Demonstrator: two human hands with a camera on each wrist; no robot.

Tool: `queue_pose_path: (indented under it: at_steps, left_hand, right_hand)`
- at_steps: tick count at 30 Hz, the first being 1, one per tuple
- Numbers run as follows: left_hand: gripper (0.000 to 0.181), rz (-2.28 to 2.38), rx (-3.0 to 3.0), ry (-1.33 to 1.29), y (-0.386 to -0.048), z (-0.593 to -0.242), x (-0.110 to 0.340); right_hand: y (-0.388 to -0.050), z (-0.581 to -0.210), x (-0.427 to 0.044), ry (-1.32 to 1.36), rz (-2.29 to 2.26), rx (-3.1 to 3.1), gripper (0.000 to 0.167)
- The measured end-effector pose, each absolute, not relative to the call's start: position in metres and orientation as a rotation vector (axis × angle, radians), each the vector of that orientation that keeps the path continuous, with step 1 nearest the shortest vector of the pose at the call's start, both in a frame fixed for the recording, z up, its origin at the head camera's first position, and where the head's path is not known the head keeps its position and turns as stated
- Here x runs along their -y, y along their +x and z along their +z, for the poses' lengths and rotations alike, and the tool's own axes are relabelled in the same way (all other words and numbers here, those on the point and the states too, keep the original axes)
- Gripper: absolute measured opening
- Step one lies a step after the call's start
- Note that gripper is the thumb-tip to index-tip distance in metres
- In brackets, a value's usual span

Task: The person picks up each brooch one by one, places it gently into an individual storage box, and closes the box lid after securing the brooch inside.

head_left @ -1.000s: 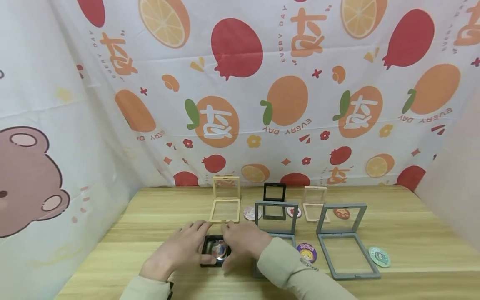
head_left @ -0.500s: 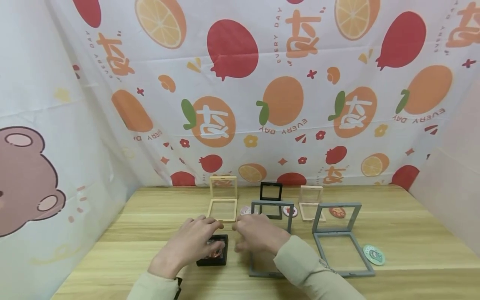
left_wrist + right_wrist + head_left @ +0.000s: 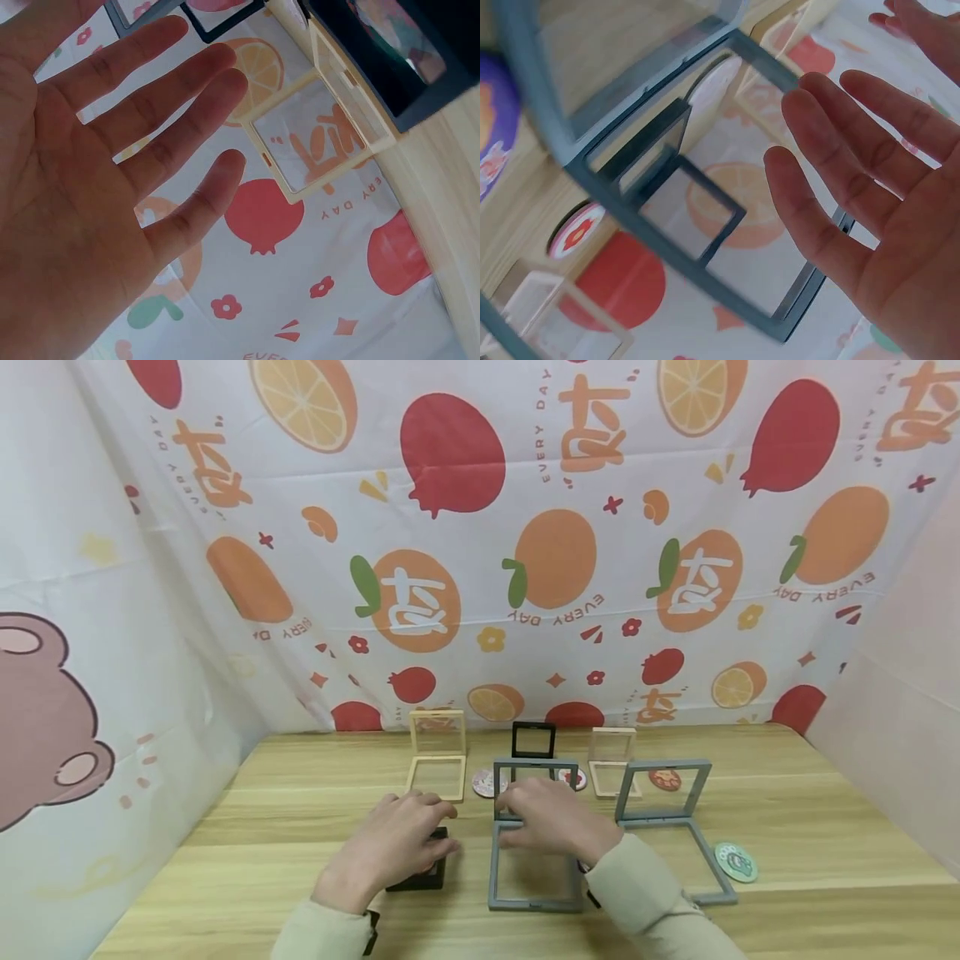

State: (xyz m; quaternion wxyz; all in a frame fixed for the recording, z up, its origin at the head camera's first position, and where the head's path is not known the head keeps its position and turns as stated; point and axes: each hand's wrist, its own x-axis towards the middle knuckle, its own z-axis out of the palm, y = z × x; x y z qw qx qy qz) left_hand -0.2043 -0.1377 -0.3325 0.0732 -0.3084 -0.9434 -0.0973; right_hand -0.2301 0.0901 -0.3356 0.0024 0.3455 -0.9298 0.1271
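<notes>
A closed black display frame (image 3: 422, 882) lies on the wooden table, partly hidden under my left hand (image 3: 396, 842). In the left wrist view this black frame (image 3: 442, 94) shows a colourful badge behind its clear film. My left hand's fingers are spread and relaxed, gripping nothing. Farther right, my right hand (image 3: 561, 817) hovers over an opened grey display frame (image 3: 536, 906), whose lid stands up. In the right wrist view its fingers (image 3: 817, 240) are extended and hold nothing. A purple badge (image 3: 499, 131) lies beside that grey frame.
Another opened grey frame (image 3: 720, 878) stands to the right, with a green badge (image 3: 736, 862) beside it. Behind are opened frames in yellow (image 3: 437, 798), black (image 3: 533, 727) and cream (image 3: 613, 732), with round badges between them. Printed cloth (image 3: 555, 635) hangs at the back.
My right hand has left the black frame and moved right, over the nearer grey frame. The left hand stays by the black frame. The head view has shifted slightly to the right.
</notes>
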Motion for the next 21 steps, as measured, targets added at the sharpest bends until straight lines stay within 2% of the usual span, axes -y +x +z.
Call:
queue_pose_path:
  at_steps: [21]
  left_hand:
    - [0.028,-0.245,2.773,-0.981,-0.208,-0.336,0.123]
  right_hand:
    - [-0.219,-0.339,-0.142,0.940,0.509,2.899,0.033]
